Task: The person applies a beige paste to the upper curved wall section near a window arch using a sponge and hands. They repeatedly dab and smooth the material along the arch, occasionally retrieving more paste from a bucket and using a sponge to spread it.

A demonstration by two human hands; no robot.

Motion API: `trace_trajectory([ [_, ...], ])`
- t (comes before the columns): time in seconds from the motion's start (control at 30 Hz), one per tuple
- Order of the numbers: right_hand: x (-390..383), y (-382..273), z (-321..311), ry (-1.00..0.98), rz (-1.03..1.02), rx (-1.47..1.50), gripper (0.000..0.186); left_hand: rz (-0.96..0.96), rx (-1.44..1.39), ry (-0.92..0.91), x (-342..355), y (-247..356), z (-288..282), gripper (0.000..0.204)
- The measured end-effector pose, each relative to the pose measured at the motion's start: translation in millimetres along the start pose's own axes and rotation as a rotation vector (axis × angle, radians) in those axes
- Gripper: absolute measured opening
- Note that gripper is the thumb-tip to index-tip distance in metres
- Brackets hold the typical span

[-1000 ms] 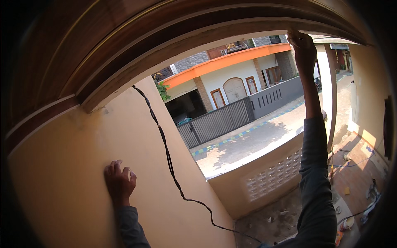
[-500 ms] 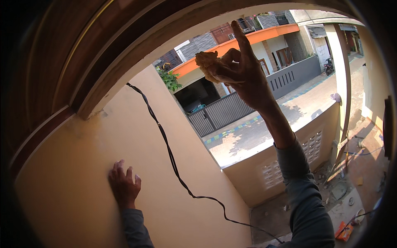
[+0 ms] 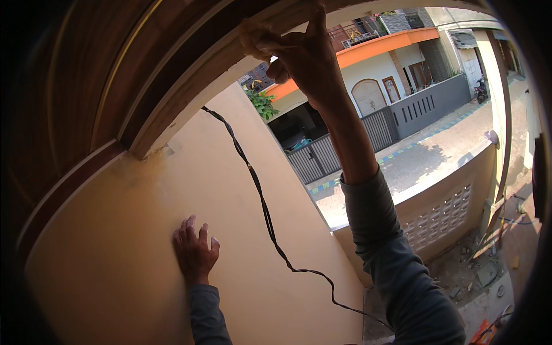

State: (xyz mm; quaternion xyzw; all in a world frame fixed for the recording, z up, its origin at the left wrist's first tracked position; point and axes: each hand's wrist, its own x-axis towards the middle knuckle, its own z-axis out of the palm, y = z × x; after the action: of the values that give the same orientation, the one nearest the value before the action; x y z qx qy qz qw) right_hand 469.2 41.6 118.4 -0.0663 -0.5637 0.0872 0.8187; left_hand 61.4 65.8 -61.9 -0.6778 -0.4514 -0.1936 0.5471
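My right hand (image 3: 305,63) is raised against the edge of the wooden beam (image 3: 195,90), fingers curled round a crumpled yellowish wad (image 3: 250,40), perhaps cloth or paper, with one finger pointing up at the beam. My left hand (image 3: 195,247) rests on the peach painted wall (image 3: 132,270), fingers apart and slightly bent, holding nothing. Above is dark brown wood panelling (image 3: 92,75) with thin pale strips. A twisted black cable (image 3: 266,213) runs down the wall between my hands from under the beam.
A low wall (image 3: 437,218) with perforated blocks bounds the floor below, which holds debris and an orange packet (image 3: 484,330). Beyond lie a paved street (image 3: 420,167), a grey fence (image 3: 428,109), a house with an orange band (image 3: 379,46) and a parked motorbike (image 3: 480,91). A post (image 3: 497,115) stands at right.
My right hand has moved leftward along the beam with the wad, dipping slightly, then rising back to it. The view has shifted; my left hand stays on the wall.
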Motion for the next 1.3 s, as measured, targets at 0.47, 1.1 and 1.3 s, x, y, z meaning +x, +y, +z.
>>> trace_trajectory([
  [0.47, -9, 35, 51, 0.162, -0.177, -0.337, 0.102, 0.02, -0.008, 0.031, 0, -1, 0, 0.039],
  [1.1, -20, 56, 99, 0.165, -0.26, -0.324, 0.098, 0.02, -0.026, 0.029, 2, 0, -2, 0.041],
  [1.3, -23, 49, 110, 0.114, -0.075, -0.188, 0.098, 0.022, -0.02, 0.031, 1, -1, -2, 0.04],
])
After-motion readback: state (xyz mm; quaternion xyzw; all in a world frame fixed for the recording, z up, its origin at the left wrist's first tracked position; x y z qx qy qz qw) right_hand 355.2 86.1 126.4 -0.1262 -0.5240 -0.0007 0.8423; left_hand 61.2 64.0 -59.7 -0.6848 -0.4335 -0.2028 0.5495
